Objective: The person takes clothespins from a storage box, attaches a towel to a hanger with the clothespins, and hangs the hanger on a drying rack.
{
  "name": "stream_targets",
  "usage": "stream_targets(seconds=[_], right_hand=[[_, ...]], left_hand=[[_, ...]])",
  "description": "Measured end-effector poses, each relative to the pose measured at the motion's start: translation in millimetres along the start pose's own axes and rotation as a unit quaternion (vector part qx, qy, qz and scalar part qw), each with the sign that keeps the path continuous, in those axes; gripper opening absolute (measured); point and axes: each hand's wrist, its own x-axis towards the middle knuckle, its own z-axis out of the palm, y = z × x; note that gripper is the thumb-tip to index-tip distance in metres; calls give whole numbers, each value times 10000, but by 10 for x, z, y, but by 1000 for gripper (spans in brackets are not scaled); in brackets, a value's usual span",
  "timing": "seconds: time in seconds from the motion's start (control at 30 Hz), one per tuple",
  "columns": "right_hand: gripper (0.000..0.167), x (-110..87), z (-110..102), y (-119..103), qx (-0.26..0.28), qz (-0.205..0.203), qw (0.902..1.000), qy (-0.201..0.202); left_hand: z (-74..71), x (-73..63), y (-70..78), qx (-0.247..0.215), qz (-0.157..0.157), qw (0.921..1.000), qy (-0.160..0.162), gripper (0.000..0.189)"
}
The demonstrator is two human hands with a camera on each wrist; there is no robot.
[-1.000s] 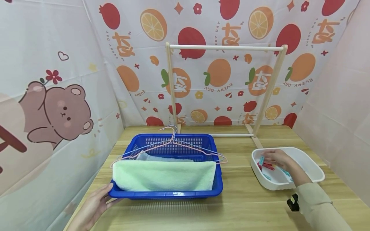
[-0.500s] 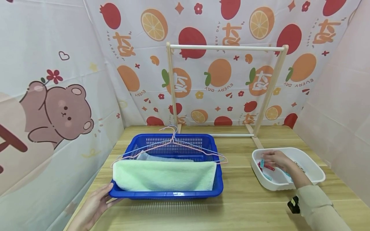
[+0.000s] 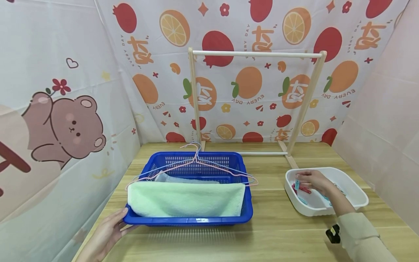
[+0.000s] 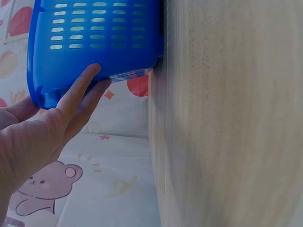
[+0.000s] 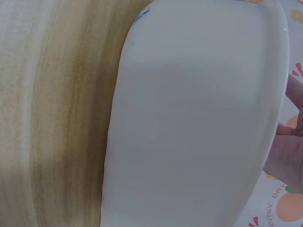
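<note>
In the head view my left hand [image 3: 106, 233] holds the near left corner of a blue plastic basket [image 3: 188, 220]. The left wrist view shows the thumb at the rim and straight fingers [image 4: 84, 87] against the basket's outer wall. A light green towel [image 3: 186, 198] drapes inside the basket, with a paler cloth [image 3: 186, 179] behind it. Pink and blue hangers [image 3: 216, 165] lie across the top. Over a white tub [image 3: 309, 210], my right hand [image 3: 314, 180] pinches a light blue clothespin [image 3: 297, 185]. The tub wall mostly hides that hand in the right wrist view.
Red clothespins [image 3: 305, 190] and several light blue ones lie in the tub. Behind the basket stands a wooden drying rack [image 3: 256, 54] with a white top bar. A patterned cloth backdrop [image 3: 248, 120] encloses the wooden table [image 3: 268, 236] at the back and sides.
My right hand shifts only slightly over the tub, still with the light blue clothespin. The left hand stays at the basket corner; basket, towel and hangers look unmoved.
</note>
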Motion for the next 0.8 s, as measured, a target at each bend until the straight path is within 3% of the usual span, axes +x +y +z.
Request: stream_targets(seconds=[0.43,0.67,0.8], right_hand=[[58,-87,-67,-54,-183,-173,9997,-17],[59,-120,-78,-116,-114,-435,9989,-127],[59,-142,-45,-151,10,-379,9993,-55]], left_hand=[[-53,19,-40,-195,182,9996,-76,53],[-96,15,-54,-622,334,9967,-401,30],[-96,19,-54,-523,252,9977,-344,41]])
